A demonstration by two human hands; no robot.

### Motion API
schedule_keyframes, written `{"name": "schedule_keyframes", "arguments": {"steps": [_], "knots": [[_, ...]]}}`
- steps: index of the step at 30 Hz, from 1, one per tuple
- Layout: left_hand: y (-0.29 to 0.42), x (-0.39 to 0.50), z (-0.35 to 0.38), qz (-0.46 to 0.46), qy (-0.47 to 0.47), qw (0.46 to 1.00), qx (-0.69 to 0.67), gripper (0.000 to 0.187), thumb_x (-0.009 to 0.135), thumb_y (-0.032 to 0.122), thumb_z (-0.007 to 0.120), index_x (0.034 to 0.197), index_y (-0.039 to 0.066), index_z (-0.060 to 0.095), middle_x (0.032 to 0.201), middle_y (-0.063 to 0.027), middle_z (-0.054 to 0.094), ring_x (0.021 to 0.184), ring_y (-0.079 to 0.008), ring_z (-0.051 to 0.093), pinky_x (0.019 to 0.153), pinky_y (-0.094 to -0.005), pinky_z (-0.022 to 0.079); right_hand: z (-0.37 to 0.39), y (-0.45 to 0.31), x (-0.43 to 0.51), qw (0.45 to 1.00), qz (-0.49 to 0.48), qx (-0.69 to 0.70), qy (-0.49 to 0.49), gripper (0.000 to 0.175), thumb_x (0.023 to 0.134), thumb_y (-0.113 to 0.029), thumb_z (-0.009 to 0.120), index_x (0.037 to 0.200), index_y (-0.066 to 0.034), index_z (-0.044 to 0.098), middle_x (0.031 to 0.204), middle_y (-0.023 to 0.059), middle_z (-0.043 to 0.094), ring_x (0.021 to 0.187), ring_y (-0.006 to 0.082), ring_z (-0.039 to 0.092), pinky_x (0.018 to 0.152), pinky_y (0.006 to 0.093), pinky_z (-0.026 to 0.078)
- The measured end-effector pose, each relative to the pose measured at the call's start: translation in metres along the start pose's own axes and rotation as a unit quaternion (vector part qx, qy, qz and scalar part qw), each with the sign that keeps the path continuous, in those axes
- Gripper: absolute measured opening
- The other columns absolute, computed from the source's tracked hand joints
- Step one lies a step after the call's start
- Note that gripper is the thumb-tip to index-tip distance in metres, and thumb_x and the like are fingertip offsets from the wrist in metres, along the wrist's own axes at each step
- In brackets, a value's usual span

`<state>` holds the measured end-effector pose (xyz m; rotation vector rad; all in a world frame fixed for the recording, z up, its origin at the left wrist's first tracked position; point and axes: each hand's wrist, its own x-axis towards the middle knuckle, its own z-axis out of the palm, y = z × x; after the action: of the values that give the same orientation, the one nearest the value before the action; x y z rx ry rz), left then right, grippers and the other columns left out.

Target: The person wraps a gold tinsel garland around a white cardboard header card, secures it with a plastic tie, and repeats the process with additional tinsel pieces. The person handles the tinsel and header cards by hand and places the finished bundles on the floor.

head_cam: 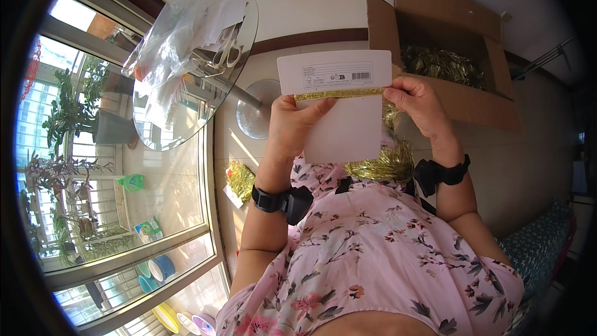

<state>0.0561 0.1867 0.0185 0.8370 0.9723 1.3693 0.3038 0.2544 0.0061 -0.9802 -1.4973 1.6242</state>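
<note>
A white printed card with a barcode is held up in front of my chest. Across it lies a flat strip of gold tinsel. My left hand grips the card at its left side, thumb over the front just under the strip. At the right edge my right hand pinches the card and the end of the strip between thumb and finger. Below the card, a bunch of gold tinsel garland rests on my lap, with a strand rising towards my right hand.
An open cardboard box holding tinsel stands at the upper right. On a round glass table at the upper left lie scissors, plastic bags and papers. Another tinsel bundle with a white card is on the floor at left.
</note>
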Motion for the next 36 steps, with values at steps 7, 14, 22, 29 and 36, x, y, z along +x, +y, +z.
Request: {"name": "schedule_keyframes", "arguments": {"steps": [7, 14, 22, 29, 36], "knots": [[0.001, -0.002, -0.003, -0.023, -0.01, 0.999, -0.023, 0.027, 0.085, 0.004, 0.073, 0.11, -0.002, 0.066, 0.102, -0.0123, 0.071, 0.086, -0.0165, 0.068, 0.074, -0.0304, 0.058, -0.002, 0.006, 0.001, 0.997, 0.034, 0.071, -0.02, 0.018, 0.091, -0.013, 0.068, 0.101, 0.0022, 0.069, 0.085, -0.0029, 0.065, 0.074, 0.0008, 0.054, 0.067, 0.0161, 0.044], [-0.002, -0.003, -0.004, -0.045, -0.038, 0.996, -0.07, 0.027, 0.086, 0.006, 0.073, 0.11, -0.002, 0.066, 0.102, -0.0118, 0.071, 0.086, -0.0162, 0.068, 0.073, -0.03, 0.057, -0.003, 0.006, 0.0, 0.995, 0.023, 0.096, -0.032, 0.021, 0.091, -0.012, 0.067, 0.105, 0.0027, 0.068, 0.085, -0.0035, 0.064, 0.073, 0.0002, 0.052, 0.066, 0.0155, 0.043], [-0.005, -0.003, -0.008, -0.078, -0.032, 0.993, -0.084, 0.026, 0.086, 0.006, 0.072, 0.11, -0.001, 0.066, 0.103, -0.0116, 0.07, 0.086, -0.017, 0.068, 0.074, -0.0309, 0.057, -0.005, 0.01, 0.0, 0.99, 0.021, 0.117, -0.073, 0.024, 0.09, -0.013, 0.066, 0.109, 0.002, 0.067, 0.081, -0.0054, 0.061, 0.067, 0.0003, 0.046, 0.06, 0.0162, 0.038], [-0.007, -0.004, -0.014, -0.113, -0.033, 0.988, -0.104, 0.028, 0.086, 0.005, 0.072, 0.112, -0.001, 0.065, 0.107, -0.0125, 0.07, 0.09, -0.0185, 0.068, 0.076, -0.0319, 0.057, -0.004, 0.014, -0.001, 0.978, 0.043, 0.169, -0.112, 0.026, 0.09, -0.014, 0.067, 0.111, 0.0016, 0.067, 0.084, -0.0045, 0.061, 0.066, 0.0017, 0.046, 0.059, 0.0174, 0.039], [-0.029, 0.009, -0.017, -0.101, 0.033, 0.994, 0.001, 0.061, 0.082, 0.015, 0.078, 0.129, -0.007, 0.046, 0.109, -0.0136, 0.065, 0.093, -0.0185, 0.065, 0.08, -0.0306, 0.054, 0.011, 0.009, -0.003, 0.974, 0.027, 0.191, -0.12, 0.021, 0.092, -0.009, 0.065, 0.11, 0.001, 0.067, 0.097, 0.0004, 0.067, 0.084, 0.0044, 0.059, 0.074, 0.019, 0.048]]}}
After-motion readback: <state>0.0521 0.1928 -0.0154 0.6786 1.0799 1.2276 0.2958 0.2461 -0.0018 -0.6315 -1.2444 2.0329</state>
